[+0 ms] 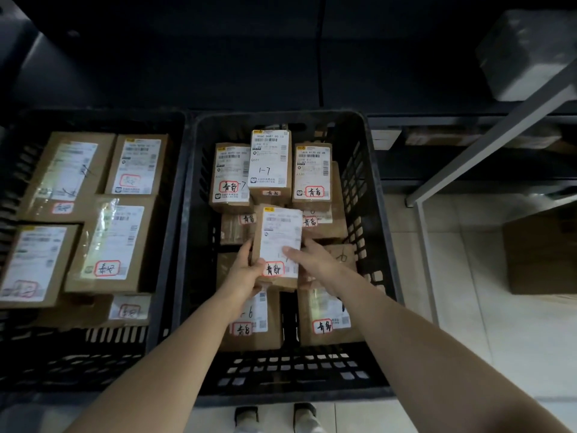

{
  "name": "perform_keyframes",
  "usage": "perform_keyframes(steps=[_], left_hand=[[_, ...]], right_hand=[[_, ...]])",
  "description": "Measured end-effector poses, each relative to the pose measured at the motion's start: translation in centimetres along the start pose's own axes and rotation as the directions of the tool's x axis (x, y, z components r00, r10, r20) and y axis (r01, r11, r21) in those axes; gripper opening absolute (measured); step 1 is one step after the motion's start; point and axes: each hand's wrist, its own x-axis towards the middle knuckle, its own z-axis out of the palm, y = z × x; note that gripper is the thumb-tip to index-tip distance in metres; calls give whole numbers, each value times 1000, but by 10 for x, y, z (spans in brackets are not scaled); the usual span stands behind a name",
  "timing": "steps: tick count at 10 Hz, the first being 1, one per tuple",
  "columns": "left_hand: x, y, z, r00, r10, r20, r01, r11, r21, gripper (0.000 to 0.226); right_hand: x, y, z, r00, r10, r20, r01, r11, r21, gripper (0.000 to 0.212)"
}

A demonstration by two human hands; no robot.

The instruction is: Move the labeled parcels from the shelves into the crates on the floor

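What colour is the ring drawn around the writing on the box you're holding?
Red, on the small brown cardboard parcel's white label, clearest in the head view.

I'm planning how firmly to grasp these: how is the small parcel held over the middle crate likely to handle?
The small parcel probably stays stiff: its cardboard edges look straight between the left hand and right hand. It seems light, held mostly by the fingers. The glossy label may be a little slippery.

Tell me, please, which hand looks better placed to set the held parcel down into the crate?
Probably the left hand: it grips the parcel from its side and underneath, while the right hand only rests its thumb on the label.
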Motion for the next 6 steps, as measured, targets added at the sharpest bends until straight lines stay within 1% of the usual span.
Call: perform_keyframes(steps=[1, 2, 3, 4, 5, 6], left_hand=[[-6, 4, -9, 994, 84, -63, -66, 968, 240, 56], [-6, 6, -26, 942, 295, -161, -162, 817, 553, 57], [-4, 7, -41, 910, 400, -107, -233, 709, 665, 52], [-1, 6, -46, 932, 361, -40, -217, 641, 737, 51], [-1, 4, -47, 941, 337, 12, -218, 580, 785, 51], [-1, 6, -51, 944, 331, 11, -221, 606, 764, 52]], right_hand=[[2, 3, 16, 1000, -6, 14, 6, 999, 32, 60], [6, -1, 32, 999, -42, -18, 41, 996, -77, 61], [16, -8, 55, 991, -131, -36, 120, 967, -227, 52], [30, -13, 77, 983, -180, -24, 164, 940, -300, 42], [35, -17, 87, 968, -243, -71, 197, 899, -392, 35], [30, -16, 83, 947, -302, -109, 203, 826, -526, 39]])
